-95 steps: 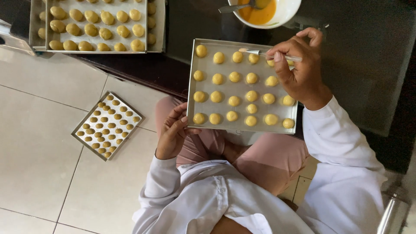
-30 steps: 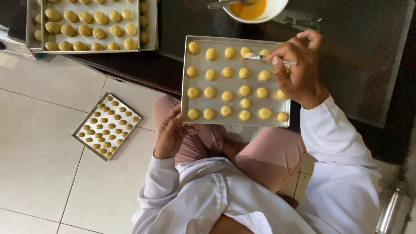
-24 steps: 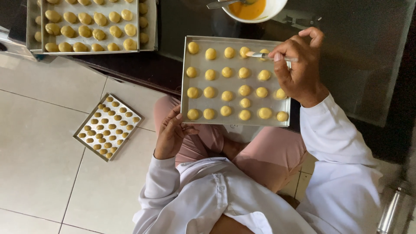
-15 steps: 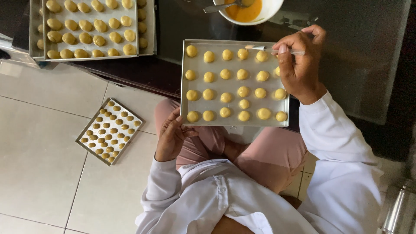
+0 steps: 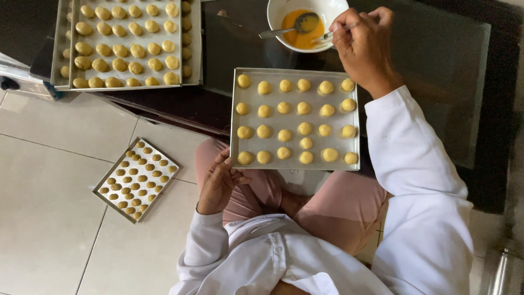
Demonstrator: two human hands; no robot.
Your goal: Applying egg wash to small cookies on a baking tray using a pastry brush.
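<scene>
Up top, the right hand pinches a thin brush over the egg-wash bowl; the left hand, fingers loosely open, steadies the baking tray.

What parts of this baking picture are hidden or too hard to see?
All in the head view:
- Brush: the right hand covers its handle; the tip is too small to make out.
- Far tray of glazed dough balls: cut off by the top edge.
- Near tray: the left hand reaches its lower corner; whether it grips is unclear.
- Metal bottle: cut off at the bottom edge.
- Bowl: rim cut off at the top.
</scene>
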